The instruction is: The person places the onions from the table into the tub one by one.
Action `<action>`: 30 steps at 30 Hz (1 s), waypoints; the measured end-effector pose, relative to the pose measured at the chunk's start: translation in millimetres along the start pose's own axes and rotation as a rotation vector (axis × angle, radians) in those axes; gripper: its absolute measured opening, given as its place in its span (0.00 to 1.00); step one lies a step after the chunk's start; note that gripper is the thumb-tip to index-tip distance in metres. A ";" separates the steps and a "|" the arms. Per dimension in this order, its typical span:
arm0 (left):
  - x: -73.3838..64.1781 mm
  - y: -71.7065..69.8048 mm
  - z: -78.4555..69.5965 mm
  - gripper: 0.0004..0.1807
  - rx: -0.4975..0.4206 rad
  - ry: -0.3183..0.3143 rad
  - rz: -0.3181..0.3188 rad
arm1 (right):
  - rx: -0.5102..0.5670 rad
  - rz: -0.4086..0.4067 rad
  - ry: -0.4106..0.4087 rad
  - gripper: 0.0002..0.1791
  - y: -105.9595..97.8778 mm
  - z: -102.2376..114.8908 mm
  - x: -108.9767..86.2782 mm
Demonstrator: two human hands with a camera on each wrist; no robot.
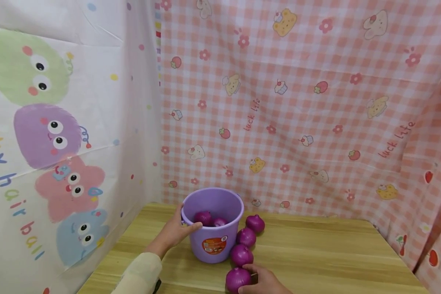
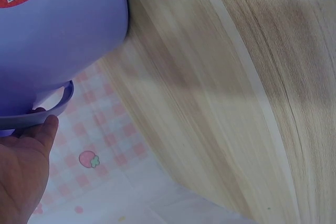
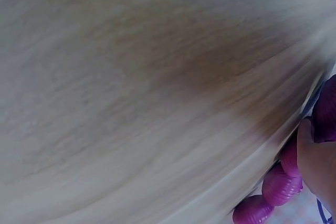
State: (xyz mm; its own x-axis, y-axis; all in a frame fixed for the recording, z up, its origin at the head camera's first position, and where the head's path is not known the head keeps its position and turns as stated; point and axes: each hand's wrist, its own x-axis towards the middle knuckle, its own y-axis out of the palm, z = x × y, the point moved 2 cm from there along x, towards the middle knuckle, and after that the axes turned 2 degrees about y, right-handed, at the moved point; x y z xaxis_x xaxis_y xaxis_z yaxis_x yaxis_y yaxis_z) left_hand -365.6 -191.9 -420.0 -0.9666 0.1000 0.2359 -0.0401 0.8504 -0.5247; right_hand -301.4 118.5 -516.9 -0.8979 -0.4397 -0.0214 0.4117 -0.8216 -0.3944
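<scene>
A purple bucket (image 1: 212,245) with a red label stands on the wooden table, and inside it lie red onions (image 1: 203,218). My left hand (image 1: 175,229) grips the bucket's rim on its left side; in the left wrist view the hand (image 2: 23,174) holds the rim next to a handle lug (image 2: 64,99). To the right of the bucket, several red onions lie in a line running toward me. My right hand (image 1: 264,281) has its thumb and fingers around the nearest onion (image 1: 238,280). In the right wrist view that onion (image 3: 326,111) is cut off by the frame edge.
Beyond the gripped onion lie three more onions, the closest (image 1: 241,255) near the bucket's base, the farthest (image 1: 255,223) toward the back. The wooden table (image 1: 327,253) extends right. A pink checked curtain (image 1: 301,102) hangs behind, and a white printed sheet (image 1: 106,94) at left.
</scene>
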 end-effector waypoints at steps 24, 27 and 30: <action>0.9 0.1 1.4 0.59 0.013 0.009 -0.008 | 0.012 -0.020 -0.068 0.37 -5.2 28.1 0.1; 0.7 0.0 1.5 0.59 0.014 0.013 -0.009 | -0.016 -0.039 -0.098 0.37 -10.3 29.9 1.1; -0.5 -0.5 0.1 0.59 0.014 0.009 -0.007 | -0.039 -0.080 -0.128 0.36 -15.9 32.0 1.8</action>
State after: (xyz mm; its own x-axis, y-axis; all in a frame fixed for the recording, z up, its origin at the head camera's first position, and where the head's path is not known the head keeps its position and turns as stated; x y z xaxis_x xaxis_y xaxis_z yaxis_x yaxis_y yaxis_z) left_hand -365.1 -192.4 -419.9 -0.9640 0.0988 0.2471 -0.0504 0.8440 -0.5340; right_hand -304.6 119.2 -481.3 -0.8993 -0.4183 0.1279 0.3313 -0.8423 -0.4252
